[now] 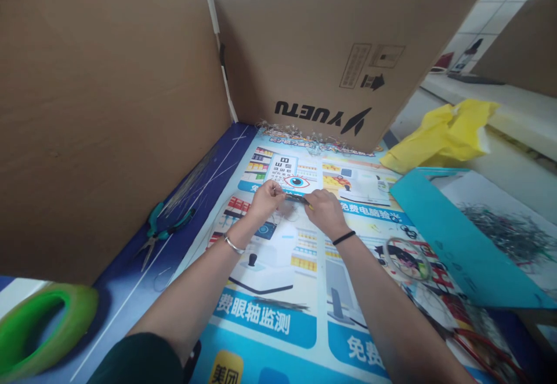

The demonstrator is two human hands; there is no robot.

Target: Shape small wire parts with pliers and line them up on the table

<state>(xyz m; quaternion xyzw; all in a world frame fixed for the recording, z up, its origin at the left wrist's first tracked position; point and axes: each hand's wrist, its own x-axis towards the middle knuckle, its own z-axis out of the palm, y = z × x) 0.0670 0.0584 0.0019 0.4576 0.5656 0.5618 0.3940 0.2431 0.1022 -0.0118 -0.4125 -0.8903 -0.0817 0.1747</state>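
Observation:
My left hand [267, 198], with a silver bangle at the wrist, pinches one end of a thin dark rod-like piece [296, 198] above the printed poster [304, 262]. My right hand [325, 211], a black band on its wrist, closes around the other end, where a small yellow bit shows. What exactly the piece is cannot be made out. Fine wire seems to hang near the left fingertips. A bundle of thin wires [278, 304] lies on the poster below the hands.
Cardboard walls [261, 53] stand left and behind. Teal-handled pliers [157, 230], thin wires [189, 184] and a green-cored tape roll [82, 308] lie left. Right are a blue box [439, 239] of wire scraps, a yellow bag [439, 134], a wire coil [389, 259] and red-handled scissors [465, 333].

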